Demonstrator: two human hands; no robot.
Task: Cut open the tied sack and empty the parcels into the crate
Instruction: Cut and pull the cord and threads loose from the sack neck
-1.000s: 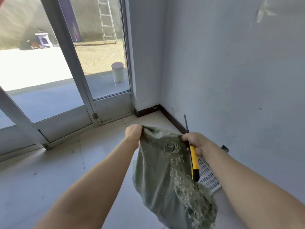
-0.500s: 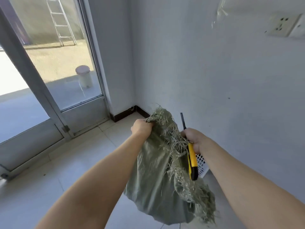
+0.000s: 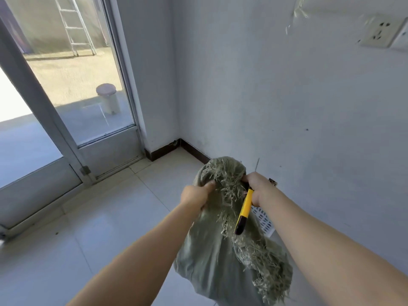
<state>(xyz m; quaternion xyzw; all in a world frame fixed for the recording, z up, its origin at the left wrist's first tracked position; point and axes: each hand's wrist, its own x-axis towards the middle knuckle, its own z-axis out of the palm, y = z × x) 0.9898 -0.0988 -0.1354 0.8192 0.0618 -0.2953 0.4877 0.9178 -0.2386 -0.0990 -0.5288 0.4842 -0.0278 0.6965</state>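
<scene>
Green woven sack [image 3: 212,250] is up off the floor, hanging right in front of the crate [image 3: 263,219]. It hides most of it, so we only get a white lattice corner poking out on the sack's right side.

Our left hand [image 3: 194,195] has a fistful of the top fabric, fingers curled tight into it, on the side away from the crate. Our right hand [image 3: 257,188] is the one nearer the crate, closed round the yellow knife [image 3: 244,214]. The black butt end points down and the thin blade sticks up past the knuckles. Those fingers look like they're also bunching the frayed edge, tbh can't say for sure.

Why hold it like this? Our guess: the frayed cut edge trails down the crate side, so gripping the high end w/ both hands lets whatever's left slide toward the crate. Blade pointing up and away from the cloth prob stops it snagging.

Sack looks limp and flat, so we reckon it's mostly empty, i.e. near the end of the job. No parcels in sight tho, and the inside of the crate is covered, so can't confirm.

One worry is the exposed blade so close to both hands. The wall [image 3: 287,107] sits right behind the crate.
</scene>
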